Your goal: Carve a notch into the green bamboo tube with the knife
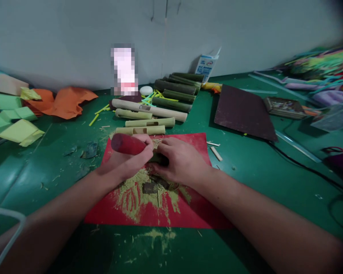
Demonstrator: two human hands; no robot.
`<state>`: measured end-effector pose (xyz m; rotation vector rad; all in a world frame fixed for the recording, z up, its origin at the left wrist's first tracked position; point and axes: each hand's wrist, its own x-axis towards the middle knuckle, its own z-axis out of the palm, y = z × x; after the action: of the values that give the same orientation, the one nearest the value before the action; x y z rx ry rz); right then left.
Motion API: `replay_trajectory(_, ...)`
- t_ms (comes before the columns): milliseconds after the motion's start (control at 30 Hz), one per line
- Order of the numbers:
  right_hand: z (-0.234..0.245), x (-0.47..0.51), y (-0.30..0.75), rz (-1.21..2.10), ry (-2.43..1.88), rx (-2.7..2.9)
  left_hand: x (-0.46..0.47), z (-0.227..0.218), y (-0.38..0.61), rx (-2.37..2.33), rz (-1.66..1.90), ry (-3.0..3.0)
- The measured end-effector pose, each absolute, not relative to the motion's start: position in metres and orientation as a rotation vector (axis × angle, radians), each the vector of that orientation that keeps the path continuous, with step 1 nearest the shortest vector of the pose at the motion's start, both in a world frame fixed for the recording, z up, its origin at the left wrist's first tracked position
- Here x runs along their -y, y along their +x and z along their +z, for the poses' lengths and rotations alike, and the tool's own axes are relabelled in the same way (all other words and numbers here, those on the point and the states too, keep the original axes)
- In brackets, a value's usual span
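My left hand (135,163) is closed around the thick red handle (127,144) of a tool, whose working end is hidden by my fingers. Close beside it, my right hand (185,160) grips a dark green bamboo piece (161,159), mostly covered by the fingers. Both hands are over a red sheet (200,150) strewn with yellowish bamboo dust (131,198). Small dark bamboo offcuts (150,188) lie just below the hands. Behind them rests a pale bamboo tube (151,130) with a notch cut in it.
More notched tubes (160,110) and several green bamboo lengths (175,86) lie farther back. A dark board (242,114) and a small tray (286,107) are at right. Orange paper (67,102) and folded green paper (5,102) lie left. A milk carton (206,67) stands by the wall.
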<state>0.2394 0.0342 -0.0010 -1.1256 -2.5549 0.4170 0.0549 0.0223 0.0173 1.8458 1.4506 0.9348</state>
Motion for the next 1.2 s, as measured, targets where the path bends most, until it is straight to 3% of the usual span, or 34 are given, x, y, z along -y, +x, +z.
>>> replay_trajectory(200, -0.003, -0.034, 0.236, 0.454, -1.134, 2.539, -0.025, 0.013, 0.063, -1.572, 0.932, 1.721)
replay_trajectory(400, -0.005, -0.035, 0.232, 0.446, -1.172, 2.497, -0.032, 0.009, 0.071, -1.531, 1.169, 1.484)
replay_trajectory(800, -0.008, -0.032, 0.231, 0.436, -1.174, 2.423, -0.032, 0.003, 0.072, -1.513, 1.072, 1.756)
replay_trajectory(1200, -0.011, -0.040, 0.234, 0.582, -1.135, 2.387, -0.033, 0.007, 0.070, -1.423, 1.143, 1.529)
